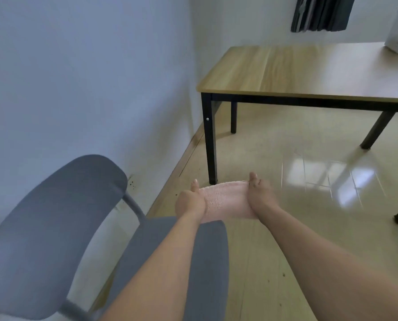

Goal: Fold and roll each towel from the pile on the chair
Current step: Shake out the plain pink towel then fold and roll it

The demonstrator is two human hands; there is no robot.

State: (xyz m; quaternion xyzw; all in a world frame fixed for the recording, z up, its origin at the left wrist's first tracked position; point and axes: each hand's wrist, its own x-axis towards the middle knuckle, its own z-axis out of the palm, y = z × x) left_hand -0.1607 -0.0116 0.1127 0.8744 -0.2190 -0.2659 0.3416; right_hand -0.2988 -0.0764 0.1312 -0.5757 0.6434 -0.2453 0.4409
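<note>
Currently left hand (190, 201) and right hand (259, 191) both pinch the pink towel (223, 200) stretched in the air past the chair (54, 228) seat; looks early in folding, no pile or finished rolls visible.

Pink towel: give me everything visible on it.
The pink towel looks like nubby terry cloth, pale pink, small. It is held in the air, stretched sideways between the left hand and the right hand, each grip pinching one end, thumbs up. Its lower part hangs toward the arms. It is past the front edge of the grey chair seat, not touching it.
</note>
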